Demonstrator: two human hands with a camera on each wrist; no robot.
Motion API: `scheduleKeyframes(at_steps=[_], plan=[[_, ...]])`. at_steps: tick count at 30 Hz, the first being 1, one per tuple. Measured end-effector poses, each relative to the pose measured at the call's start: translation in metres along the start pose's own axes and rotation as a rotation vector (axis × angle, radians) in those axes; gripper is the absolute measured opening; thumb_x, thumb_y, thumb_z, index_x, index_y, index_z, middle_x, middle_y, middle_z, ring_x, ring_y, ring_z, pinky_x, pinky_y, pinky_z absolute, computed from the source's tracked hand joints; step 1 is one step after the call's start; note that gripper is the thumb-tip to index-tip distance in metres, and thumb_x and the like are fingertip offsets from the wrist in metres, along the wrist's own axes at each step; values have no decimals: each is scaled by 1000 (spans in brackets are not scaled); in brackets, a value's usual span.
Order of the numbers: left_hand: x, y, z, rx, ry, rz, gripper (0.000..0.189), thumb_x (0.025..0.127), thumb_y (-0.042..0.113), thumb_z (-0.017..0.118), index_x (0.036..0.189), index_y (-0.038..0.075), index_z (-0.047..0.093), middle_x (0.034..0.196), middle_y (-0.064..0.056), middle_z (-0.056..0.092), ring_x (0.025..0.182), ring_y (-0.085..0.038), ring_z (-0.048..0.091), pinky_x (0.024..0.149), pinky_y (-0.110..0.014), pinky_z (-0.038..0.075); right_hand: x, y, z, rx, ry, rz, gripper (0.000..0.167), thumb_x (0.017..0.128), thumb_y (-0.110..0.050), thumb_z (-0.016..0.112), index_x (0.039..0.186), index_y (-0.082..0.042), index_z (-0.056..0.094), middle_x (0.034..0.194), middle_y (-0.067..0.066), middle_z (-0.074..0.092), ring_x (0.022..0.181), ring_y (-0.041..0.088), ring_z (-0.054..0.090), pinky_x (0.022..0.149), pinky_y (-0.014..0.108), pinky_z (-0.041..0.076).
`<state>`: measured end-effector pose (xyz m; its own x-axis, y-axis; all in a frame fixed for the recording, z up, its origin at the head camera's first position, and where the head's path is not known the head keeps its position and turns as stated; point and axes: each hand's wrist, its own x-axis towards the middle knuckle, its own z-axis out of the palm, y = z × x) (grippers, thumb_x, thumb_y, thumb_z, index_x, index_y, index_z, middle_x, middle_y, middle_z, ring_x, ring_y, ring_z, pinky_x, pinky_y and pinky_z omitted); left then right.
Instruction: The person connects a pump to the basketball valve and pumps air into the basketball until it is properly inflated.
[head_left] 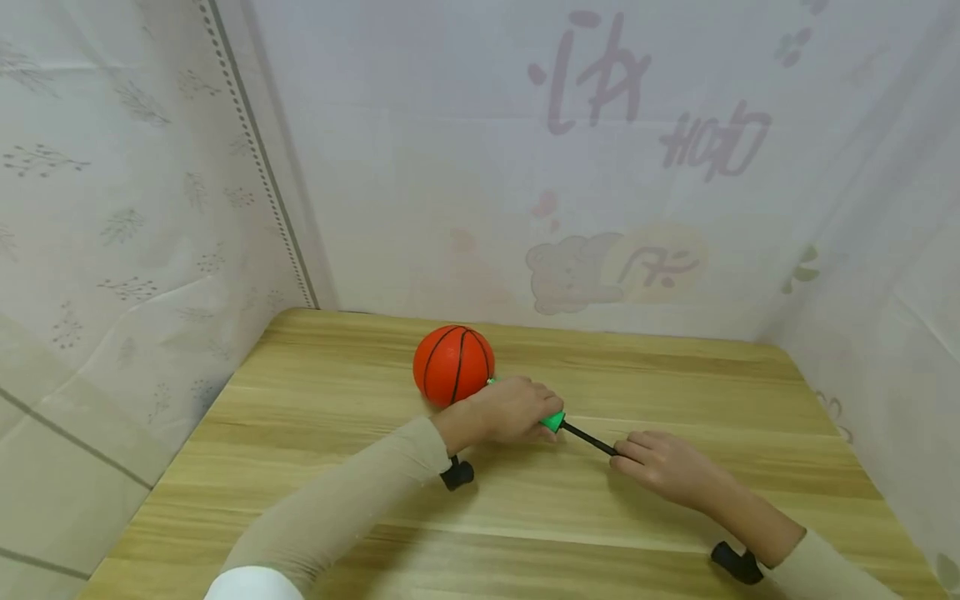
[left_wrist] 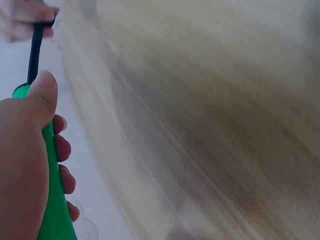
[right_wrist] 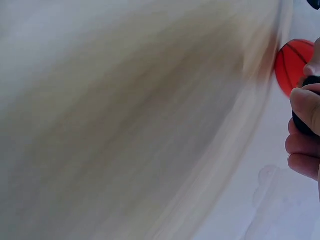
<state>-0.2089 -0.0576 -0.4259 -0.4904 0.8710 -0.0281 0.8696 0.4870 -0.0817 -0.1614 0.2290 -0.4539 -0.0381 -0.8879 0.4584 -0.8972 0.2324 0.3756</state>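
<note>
A green hand pump with a black rod stretches between my two hands. My left hand wraps its fingers around the green barrel, thumb lying along it near the rod end. The pump's black handle is gripped in my right hand, with a length of rod showing between the hands. An orange-red toy basketball with black lines rests on the table beside my left hand. The barrel's far end meets the ball's right side; whether a needle sits inside it is hidden.
The wooden table extends to a pale printed curtain behind and at both sides. Black wrist mounts hang under both forearms, close to the tabletop.
</note>
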Motion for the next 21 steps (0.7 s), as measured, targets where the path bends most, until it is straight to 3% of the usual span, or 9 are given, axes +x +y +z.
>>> scheduleKeyframes(at_steps=[7, 13, 21], plan=[[-2, -5, -1, -1, 19, 9, 34, 102, 46, 58, 117, 15, 60, 103, 8, 65, 92, -7, 56, 85, -24, 48, -14, -2, -10, -8, -27, 12, 45, 113, -9, 26, 93, -9, 66, 88, 2, 68, 70, 12, 59, 62, 23, 53], [2, -5, 2, 8, 26, -3, 33, 102, 46, 59, 115, 16, 60, 98, 10, 63, 90, -7, 56, 83, -23, 48, 4, 5, -4, -2, -34, -9, 44, 113, -10, 25, 93, -8, 65, 87, 2, 67, 71, 13, 59, 62, 23, 52], [5, 1, 4, 66, -11, -28, 34, 102, 51, 56, 111, 19, 58, 89, 13, 55, 84, -5, 52, 74, -20, 45, 30, 12, 14, -15, -40, -49, 46, 113, -9, 23, 95, -10, 66, 88, 0, 68, 76, 13, 62, 67, 23, 53]])
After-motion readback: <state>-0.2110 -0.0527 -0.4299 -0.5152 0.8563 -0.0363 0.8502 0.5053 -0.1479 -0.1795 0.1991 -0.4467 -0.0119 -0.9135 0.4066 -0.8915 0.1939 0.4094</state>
